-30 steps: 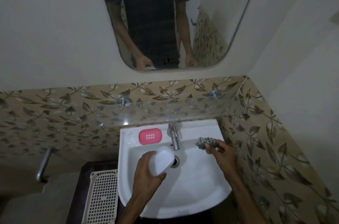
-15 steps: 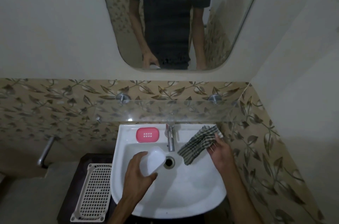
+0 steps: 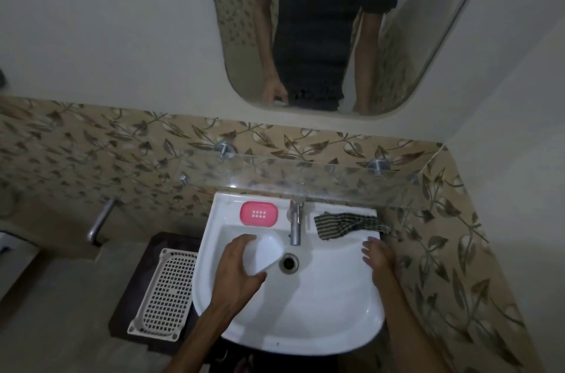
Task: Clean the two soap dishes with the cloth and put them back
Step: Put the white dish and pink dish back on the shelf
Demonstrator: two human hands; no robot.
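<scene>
I am holding the white oval plastic soap dish over the white ceramic basin so drips are falling by the drain, my left hand clasping its edge. The pink plastic soap dish is sitting on the back ledge. The dark striped cloth is lying right of the steel tap, and my right hand is hovering just below it, fingers spread, gripping nothing.

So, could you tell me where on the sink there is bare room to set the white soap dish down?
The back ledge is crowded: the pink soap dish sits left of the tap and the cloth covers the right. The bare room is the sink bowl nearer the person, between the left hand, which holds the white soap dish, and the empty right hand.
</scene>
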